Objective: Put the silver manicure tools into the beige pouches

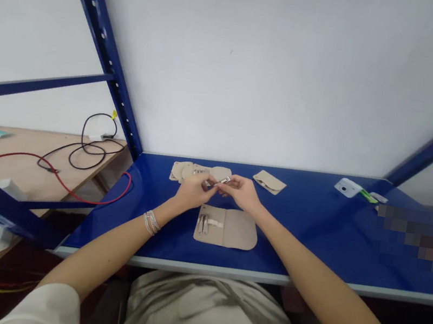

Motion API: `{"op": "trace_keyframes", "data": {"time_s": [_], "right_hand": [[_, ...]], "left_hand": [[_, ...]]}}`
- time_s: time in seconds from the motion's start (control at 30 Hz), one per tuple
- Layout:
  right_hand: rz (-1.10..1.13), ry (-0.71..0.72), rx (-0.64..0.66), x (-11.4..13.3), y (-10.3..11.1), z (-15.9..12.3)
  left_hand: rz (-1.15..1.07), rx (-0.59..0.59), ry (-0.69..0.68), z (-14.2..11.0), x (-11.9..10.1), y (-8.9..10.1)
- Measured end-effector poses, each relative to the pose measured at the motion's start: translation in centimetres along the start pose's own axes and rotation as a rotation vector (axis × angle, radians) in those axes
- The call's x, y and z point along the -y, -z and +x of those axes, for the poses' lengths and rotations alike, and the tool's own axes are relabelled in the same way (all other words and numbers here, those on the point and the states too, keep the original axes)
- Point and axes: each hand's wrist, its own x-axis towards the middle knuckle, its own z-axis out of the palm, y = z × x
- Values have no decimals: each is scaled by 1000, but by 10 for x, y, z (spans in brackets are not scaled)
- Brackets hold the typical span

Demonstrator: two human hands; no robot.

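Observation:
Above the blue tabletop point(293, 223), my left hand point(194, 188) and my right hand point(243, 192) meet, fingers pinched around a small shiny metal nail clipper point(225, 180). Its lower end is partly hidden by my fingers. Just below my hands lies an opened beige case point(241, 231). Small metal grooming tools point(204, 224) sit in the left half of that case, beside a pale strap point(215, 222). Behind my left hand, several beige cases point(221, 172) overlap, and metal tools show on one of them.
A folded beige case point(270, 182) rests toward the back, right of my hands. Farther right are a white card-like item point(347, 187) and a green item point(369, 196). A blue rack post point(110, 52) rises at left, where a red cable point(71, 195) reaches onto the tabletop.

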Motion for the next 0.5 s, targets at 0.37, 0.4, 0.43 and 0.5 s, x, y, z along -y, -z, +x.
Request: {"op": "trace_keyframes", "data": {"time_s": [0.37, 0.4, 0.43, 0.5], "right_hand": [[-39, 12, 6, -2, 0, 0], [-35, 12, 4, -2, 0, 0], [-32, 13, 1, -2, 0, 0], [-27, 14, -2, -3, -1, 0]], "left_hand": [[-4, 16, 1, 1, 4, 0], [-5, 19, 1, 1, 4, -1], [-3, 22, 0, 0, 5, -1], [12, 22, -2, 0, 5, -1]]}}
